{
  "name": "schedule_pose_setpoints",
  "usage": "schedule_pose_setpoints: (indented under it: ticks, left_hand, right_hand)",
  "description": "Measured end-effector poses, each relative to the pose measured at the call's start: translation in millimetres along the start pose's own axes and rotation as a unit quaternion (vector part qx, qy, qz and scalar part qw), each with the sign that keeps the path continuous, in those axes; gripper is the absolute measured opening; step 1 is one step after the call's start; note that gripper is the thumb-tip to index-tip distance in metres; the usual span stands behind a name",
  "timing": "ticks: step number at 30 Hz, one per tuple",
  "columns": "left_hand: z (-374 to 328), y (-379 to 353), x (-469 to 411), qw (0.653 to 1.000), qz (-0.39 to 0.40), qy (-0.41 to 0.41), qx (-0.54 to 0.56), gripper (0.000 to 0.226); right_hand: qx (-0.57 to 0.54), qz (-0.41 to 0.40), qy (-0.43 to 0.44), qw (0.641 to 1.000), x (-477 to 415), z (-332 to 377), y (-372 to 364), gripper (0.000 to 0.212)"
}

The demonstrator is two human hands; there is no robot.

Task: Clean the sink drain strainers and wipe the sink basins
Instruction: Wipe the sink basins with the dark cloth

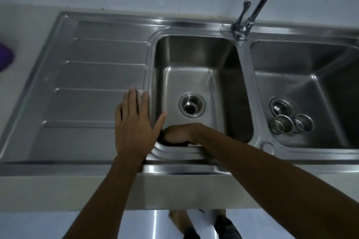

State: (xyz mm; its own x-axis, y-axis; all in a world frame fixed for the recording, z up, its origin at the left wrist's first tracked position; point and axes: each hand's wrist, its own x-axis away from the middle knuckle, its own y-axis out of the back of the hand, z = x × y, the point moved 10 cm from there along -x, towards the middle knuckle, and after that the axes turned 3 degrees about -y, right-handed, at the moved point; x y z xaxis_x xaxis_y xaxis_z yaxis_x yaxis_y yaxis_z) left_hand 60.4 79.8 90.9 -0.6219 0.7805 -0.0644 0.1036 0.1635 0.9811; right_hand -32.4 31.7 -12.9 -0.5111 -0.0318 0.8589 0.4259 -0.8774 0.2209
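The right hand (177, 134) is curled, fingers bent down and closed over a dark cloth (174, 142), of which only a thin dark edge shows under the palm; the cloth is pressed against the near wall of the left basin (194, 60), just below the front rim; the right forearm crosses the front ledge of the sink from the lower right. The left hand (134, 124) lies flat and spread, holding nothing; its fingers (133, 99) rest on the drainboard (93, 75) right at the basin's left rim, and the thumb sticks out over the basin's edge, close to the right hand's knuckles without clearly touching them.

On the floor of the left basin, beyond the right hand, the drain (192, 107) is open, a round steel ring with a dark hole and no strainer in it. Over the divider, in the right basin (310, 75), a second drain (281, 106) sits near the left wall; two loose strainers (291, 124), small steel cups, lie side by side on the floor just in front of it, touching or nearly touching each other.

The tap (250, 17) stands on the back ledge above the divider, its spout rising up and to the right out of view; a purple object (5, 57) shows at the far left edge on the counter; its shape is cut off.
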Motion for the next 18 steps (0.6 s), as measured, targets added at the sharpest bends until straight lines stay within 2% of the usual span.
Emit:
schedule_pose_setpoints:
  ticks: [2, 7, 12, 14, 18]
  left_hand:
    - [-1.5, -0.3, 6.8, 1.0, 0.008, -0.009, -0.002, 0.086]
    - [-12.3, -0.4, 18.4, 0.999, 0.043, -0.011, -0.015, 0.088]
    - [-32.7, 1.3, 29.3, 0.996, 0.08, -0.038, -0.026, 0.095]
    - [-51.9, 0.0, 31.4, 0.993, 0.094, -0.066, -0.021, 0.096]
    - [-113.5, -8.2, 37.8, 0.989, 0.112, -0.093, 0.024, 0.087]
  right_hand:
    - [0.02, -0.03, 0.046, 0.998, 13.4, 0.2, 4.4, 0.046]
    - [-0.047, -0.076, 0.11, 0.99, 49.8, -0.6, 17.3, 0.035]
    - [-0.023, -0.074, 0.12, 0.99, 81.8, -11.5, 24.5, 0.037]
    - [0.008, -0.088, 0.122, 0.989, 96.3, -19.2, 28.4, 0.035]
    - [0.102, -0.171, 0.13, 0.971, 139.9, -43.5, 38.2, 0.027]
